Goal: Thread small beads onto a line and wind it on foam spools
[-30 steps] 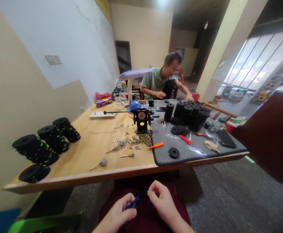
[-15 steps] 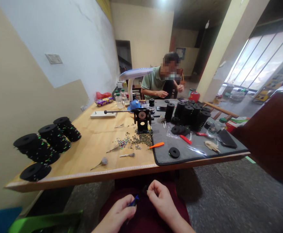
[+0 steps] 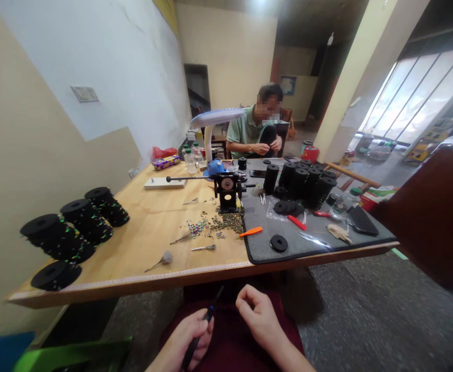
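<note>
Since earlier: black tool (image 3: pixel 210 311) sticks further out of left hand (image 3: pixel 187 338), tip toward table (image 3: pixel 145 243) edge. Left hand gripping black tool over lap. Right hand (image 3: pixel 260 321) just beside, fingers pinched closed. Black spools (image 3: pixel 71 227) on table, far left.

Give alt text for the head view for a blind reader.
The left hand grips a slim dark tool and the right hand is pinched shut, both below a wooden table. Black spools and a small black machine stand on it; a person sits opposite.

Cream walls (image 3: pixel 36 155), grey floor (image 3: pixel 366 310), a wooden table (image 3: pixel 149 243), bright windows (image 3: pixel 416 93) at right.
</note>
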The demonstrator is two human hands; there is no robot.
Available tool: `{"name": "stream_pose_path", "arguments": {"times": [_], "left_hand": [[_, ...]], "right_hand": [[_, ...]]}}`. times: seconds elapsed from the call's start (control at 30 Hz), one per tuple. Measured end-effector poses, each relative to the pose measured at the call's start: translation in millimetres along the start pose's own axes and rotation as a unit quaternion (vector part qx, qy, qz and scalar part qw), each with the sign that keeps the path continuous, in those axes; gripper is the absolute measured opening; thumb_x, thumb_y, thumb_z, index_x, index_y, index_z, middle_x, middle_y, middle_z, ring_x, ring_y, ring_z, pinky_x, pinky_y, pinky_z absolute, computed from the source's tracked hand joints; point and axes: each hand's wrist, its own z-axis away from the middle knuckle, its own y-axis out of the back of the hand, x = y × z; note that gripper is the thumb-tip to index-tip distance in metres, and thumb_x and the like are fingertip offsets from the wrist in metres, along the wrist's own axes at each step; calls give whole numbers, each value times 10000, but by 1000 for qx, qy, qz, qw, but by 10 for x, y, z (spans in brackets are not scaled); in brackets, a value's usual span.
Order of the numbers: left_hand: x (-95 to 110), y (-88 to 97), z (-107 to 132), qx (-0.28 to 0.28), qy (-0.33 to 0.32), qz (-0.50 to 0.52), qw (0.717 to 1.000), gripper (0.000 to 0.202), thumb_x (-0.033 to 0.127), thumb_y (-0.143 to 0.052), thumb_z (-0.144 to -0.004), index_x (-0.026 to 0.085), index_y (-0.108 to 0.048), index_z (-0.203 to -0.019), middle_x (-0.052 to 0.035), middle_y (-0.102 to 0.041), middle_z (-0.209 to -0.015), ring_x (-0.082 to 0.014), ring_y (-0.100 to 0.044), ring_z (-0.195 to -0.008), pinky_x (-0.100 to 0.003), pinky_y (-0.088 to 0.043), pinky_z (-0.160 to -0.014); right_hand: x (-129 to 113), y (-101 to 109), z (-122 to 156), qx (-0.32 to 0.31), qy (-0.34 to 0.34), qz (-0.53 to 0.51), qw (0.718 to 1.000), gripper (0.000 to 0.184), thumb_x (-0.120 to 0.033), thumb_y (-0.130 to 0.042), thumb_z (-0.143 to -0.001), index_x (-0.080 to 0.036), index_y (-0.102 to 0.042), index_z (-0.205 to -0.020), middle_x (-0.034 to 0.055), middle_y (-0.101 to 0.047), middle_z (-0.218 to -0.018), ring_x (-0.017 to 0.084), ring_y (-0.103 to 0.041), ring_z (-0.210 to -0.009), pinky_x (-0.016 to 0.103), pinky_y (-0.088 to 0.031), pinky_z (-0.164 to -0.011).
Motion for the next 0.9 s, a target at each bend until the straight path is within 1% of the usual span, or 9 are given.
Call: {"name": "stream_pose_path", "arguments": {"times": [0.1, 0.17, 0.4, 0.53, 0.67, 0.83, 0.9], "left_hand": [[21, 32, 44, 6, -14, 66, 998, 362, 482, -682, -701, 179, -488, -737, 84, -309, -565, -40, -140, -457, -169, -71, -400], [48, 66, 79, 9, -20, 92, 995, 343, 452, -694, -702, 173, -497, -733, 84, -300, -566, -34, -137, -457, -158, -76, -401], [206, 176, 185, 28, -28, 112, 993, 337, 425, -732, -672, 157, -539, -741, 88, -294, -563, -24, -115, -455, -129, -86, -391], [298, 137, 235, 36, -33, 114, 992, 330, 407, -740, -664, 150, -553, -748, 85, -287, -570, -30, -142, -466, -122, -104, -393], [363, 65, 261, 17, -32, 98, 994, 305, 403, -714, -690, 159, -544, -754, 84, -278, -578, -29, -141, -460, -123, -103, -394], [461, -10, 289, 3, -35, 71, 997, 321, 430, -709, -697, 167, -532, -742, 80, -292, -581, -37, -137, -471, -137, -103, -400], [501, -49, 294, -2, -27, 53, 998, 348, 451, -720, -683, 171, -517, -720, 79, -298, -574, -38, -140, -470, -148, -98, -402]], "right_hand": [[35, 57, -2, 6, 10, 5, 1000, 199, -259, -516, -785, -182, -479, -605, -50, -413, -573, 113, -379, -572, 226, -310, -553], [65, 109, -1, 6, 9, 1, 1000, 210, -274, -519, -790, -183, -480, -605, -50, -411, -572, 115, -379, -569, 228, -318, -554], [253, 269, -9, 0, 10, -5, 1000, 218, -293, -528, -815, -176, -503, -633, -49, -418, -590, 113, -377, -576, 226, -323, -564], [396, 310, -25, -1, 1, -30, 1000, 190, -269, -539, -794, -177, -500, -632, -48, -421, -600, 116, -385, -585, 227, -326, -568], [508, 334, -46, -2, -9, -61, 998, 184, -287, -564, -775, -175, -526, -634, -48, -442, -595, 114, -394, -574, 224, -333, -553], [621, 340, -64, -8, -32, -101, 994, 202, -318, -584, -769, -172, -527, -641, -73, -396, -527, 87, -333, -495, 206, -282, -481], [649, 338, -58, -13, -44, -114, 992, 211, -326, -577, -773, -171, -521, -641, -77, -407, -509, 77, -326, -467, 197, -262, -457]]}}
